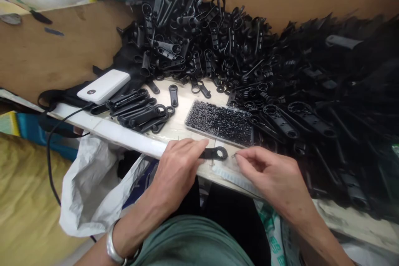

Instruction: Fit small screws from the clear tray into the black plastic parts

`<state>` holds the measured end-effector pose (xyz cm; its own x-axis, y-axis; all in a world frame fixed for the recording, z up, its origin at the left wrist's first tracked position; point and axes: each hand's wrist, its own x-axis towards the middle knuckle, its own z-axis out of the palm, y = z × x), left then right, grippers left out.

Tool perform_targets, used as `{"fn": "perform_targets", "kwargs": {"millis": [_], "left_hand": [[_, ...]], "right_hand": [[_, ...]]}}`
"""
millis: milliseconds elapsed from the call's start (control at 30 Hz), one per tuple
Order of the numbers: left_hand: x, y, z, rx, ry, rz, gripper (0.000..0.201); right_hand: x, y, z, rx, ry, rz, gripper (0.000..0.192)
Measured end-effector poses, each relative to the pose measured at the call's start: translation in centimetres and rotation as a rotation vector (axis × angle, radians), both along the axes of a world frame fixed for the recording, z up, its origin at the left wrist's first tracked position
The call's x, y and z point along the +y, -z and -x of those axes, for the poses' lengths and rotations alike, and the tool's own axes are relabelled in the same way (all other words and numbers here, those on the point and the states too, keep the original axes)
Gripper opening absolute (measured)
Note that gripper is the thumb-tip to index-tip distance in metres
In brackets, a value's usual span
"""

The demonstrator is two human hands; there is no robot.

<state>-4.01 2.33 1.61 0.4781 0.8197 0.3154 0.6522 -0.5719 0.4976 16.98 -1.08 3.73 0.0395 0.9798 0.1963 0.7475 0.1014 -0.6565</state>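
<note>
My left hand [179, 170] is closed around a black plastic handle part [216, 153], whose ringed end sticks out to the right over the table edge. Just right of that ring, my right hand [274, 176] pinches a tiny piece [233, 155] between thumb and forefinger; it looks like a small screw, though it is too small to be sure. Behind both hands lies a clear shallow box [220, 121] full of small dark screws or pins. A single black part [173, 95] lies flat to the left of the box.
A large heap of black plastic parts [199, 37] covers the back and right. Several similar handles [140, 110] are stacked at left, beside a white power bank [104, 86] with a black cable [51, 149]. A white sack [90, 191] hangs open below the table edge.
</note>
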Motion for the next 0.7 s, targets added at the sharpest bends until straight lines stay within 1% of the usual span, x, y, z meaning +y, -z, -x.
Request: {"fn": "perform_targets", "kwargs": {"millis": [133,333,500,700], "left_hand": [[0.0,0.3,-0.1,0.055,0.013,0.043,0.022],[-0.7,0.4,-0.3,-0.005,0.012,0.019,0.019],[-0.9,0.9,-0.3,-0.070,0.005,-0.001,0.019],[-0.8,1.3,-0.3,-0.103,0.006,-0.001,0.020]], "right_hand": [[0.1,0.3,0.0,-0.120,-0.078,0.000,0.012],[0.1,0.9,0.3,-0.245,-0.170,-0.041,0.011],[0.2,1.5,0.9,-0.303,-0.187,-0.091,0.011],[0.3,1.5,1.5,-0.355,-0.233,-0.162,0.014]]}}
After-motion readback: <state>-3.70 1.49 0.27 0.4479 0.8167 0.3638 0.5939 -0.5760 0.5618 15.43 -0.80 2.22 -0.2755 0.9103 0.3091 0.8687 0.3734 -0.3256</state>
